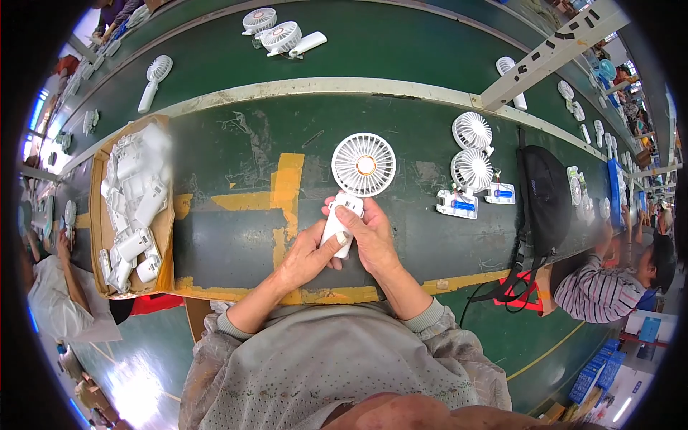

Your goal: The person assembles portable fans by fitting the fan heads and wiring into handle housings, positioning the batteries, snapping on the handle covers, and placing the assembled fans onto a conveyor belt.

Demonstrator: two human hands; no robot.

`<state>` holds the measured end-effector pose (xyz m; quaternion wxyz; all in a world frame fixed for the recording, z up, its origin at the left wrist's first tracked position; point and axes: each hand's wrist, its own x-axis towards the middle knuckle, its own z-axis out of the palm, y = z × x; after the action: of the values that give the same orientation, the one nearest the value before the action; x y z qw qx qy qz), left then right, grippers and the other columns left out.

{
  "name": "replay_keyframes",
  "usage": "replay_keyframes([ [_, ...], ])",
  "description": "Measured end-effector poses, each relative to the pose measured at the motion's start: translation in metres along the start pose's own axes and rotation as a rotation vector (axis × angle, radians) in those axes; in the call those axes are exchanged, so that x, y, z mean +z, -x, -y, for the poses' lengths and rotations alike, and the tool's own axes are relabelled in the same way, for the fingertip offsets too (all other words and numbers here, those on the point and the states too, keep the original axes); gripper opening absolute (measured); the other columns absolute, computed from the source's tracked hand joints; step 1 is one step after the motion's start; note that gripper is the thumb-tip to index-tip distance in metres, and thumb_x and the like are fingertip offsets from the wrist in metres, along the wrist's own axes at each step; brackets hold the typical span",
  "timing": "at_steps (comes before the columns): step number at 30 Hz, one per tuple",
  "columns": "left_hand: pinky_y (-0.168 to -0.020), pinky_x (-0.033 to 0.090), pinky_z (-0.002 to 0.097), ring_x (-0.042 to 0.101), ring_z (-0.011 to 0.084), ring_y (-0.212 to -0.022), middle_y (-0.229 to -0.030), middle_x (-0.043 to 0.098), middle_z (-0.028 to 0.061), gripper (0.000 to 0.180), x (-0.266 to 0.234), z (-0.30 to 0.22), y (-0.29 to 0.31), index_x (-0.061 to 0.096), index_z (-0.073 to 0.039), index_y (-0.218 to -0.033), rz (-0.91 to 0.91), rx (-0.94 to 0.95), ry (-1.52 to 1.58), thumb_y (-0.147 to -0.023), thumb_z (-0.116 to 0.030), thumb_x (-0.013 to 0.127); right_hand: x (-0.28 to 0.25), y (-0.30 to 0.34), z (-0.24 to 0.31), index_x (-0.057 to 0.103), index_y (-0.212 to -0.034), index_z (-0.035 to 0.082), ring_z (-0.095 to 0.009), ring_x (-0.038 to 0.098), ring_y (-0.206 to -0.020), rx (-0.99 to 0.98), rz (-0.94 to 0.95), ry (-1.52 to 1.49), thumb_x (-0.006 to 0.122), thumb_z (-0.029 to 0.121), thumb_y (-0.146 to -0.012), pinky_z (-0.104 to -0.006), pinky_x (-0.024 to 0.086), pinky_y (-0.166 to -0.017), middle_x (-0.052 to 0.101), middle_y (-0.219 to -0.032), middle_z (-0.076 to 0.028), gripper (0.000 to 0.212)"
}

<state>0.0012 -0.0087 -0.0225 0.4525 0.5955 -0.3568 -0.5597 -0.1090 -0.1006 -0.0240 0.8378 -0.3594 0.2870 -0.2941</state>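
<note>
1. I have the white handheld fan [340, 228] between both hands, near the middle of the bench [222, 247], close to its front edge.
2. On my left side, the left hand [304, 258] is closed around the lower part of the fan's handle, its thumb lying across the front.
3. On my right, the right hand [375, 240] grips the same handle higher up, its thumb pressed on the face; the fingers that wrap behind are partly hidden from me.
4. The fan's round head [363, 165] points away from the wearer, just beyond the hands, grille facing up with an orange ring at its hub. I cannot tell whether it bears on the bench.
5. To the left I see a cardboard box [168, 251] heaped with white plastic casing parts [132, 168].
6. Strips of yellow tape [287, 190] run over the worn surface between that box and the fan.
7. To the right lie two more fans [471, 150], one behind the other, with two opened handle shells [446, 206] near them, a blue cell [504, 194] showing in each.
8. Further right, a black bag [546, 193] lies with its straps hanging over the front edge.
9. Past the pale metal rail [301, 87], other white fans [281, 37] lie on a green surface [394, 43].
10. A co-worker in a striped top [600, 290] sits at far right.
</note>
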Motion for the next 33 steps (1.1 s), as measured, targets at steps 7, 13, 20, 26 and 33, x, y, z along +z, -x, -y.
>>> replay_keyframes([
  [7, -0.059, 0.051, 0.0241, 0.061, 0.0133, -0.068, -0.085, 0.063, 0.0097, 0.026, -0.032, -0.017, -0.011, 0.051, 0.001, -0.108, -0.039, 0.024, 0.304, -0.09, -0.018, 0.051, -0.006, -0.024, 0.005, 0.041, -0.125, -0.002, -0.02, 0.054, -0.106, 0.075, 0.128, 0.196, 0.049, 0.03, -0.093, -0.0333, 0.045, -0.09, 0.055, -0.115, -0.014, 0.046],
  [13, -0.055, 0.047, 0.0293, 0.059, 0.0157, -0.059, -0.07, 0.061, 0.0088, 0.032, -0.137, -0.069, -0.066, 0.055, 0.002, -0.106, -0.693, 0.391, -0.454, -0.082, -0.018, 0.058, -0.012, -0.047, -0.008, 0.045, -0.12, -0.001, -0.015, 0.059, -0.092, -0.031, 0.137, 0.567, 0.047, 0.016, -0.094, -0.0284, 0.049, -0.079, 0.06, -0.105, -0.011, 0.031],
  [20, -0.064, 0.05, 0.0445, 0.06, 0.0346, -0.082, -0.092, 0.056, 0.017, 0.044, -0.262, -0.082, -0.16, 0.048, -0.004, -0.116, -1.106, 0.229, -1.484, -0.078, -0.022, 0.062, -0.001, -0.046, -0.004, 0.051, -0.112, 0.001, -0.012, 0.06, -0.081, -0.053, 0.104, 0.67, 0.045, 0.011, -0.094, -0.0255, 0.052, -0.07, 0.062, -0.096, -0.007, 0.022],
  [26, -0.083, 0.045, 0.0471, 0.049, 0.0329, -0.108, -0.118, 0.049, 0.0169, 0.054, -0.253, -0.085, -0.251, 0.049, -0.003, -0.117, -1.006, 0.351, -1.467, -0.077, -0.037, 0.064, -0.003, -0.048, -0.003, 0.051, -0.112, 0.001, -0.013, 0.061, -0.08, -0.068, 0.13, 0.693, 0.045, 0.009, -0.094, -0.0264, 0.053, -0.068, 0.063, -0.094, -0.008, 0.021],
  [33, -0.094, 0.041, 0.0442, 0.039, 0.0335, -0.121, -0.13, 0.038, 0.0191, 0.081, -0.166, -0.117, -0.321, 0.038, -0.002, -0.131, -0.854, 0.3, -1.145, -0.067, -0.038, 0.073, -0.003, -0.048, -0.004, 0.051, -0.111, 0.002, -0.013, 0.063, -0.08, -0.113, 0.136, 0.705, 0.046, 0.008, -0.093, -0.0266, 0.054, -0.067, 0.063, -0.094, -0.009, 0.019],
])
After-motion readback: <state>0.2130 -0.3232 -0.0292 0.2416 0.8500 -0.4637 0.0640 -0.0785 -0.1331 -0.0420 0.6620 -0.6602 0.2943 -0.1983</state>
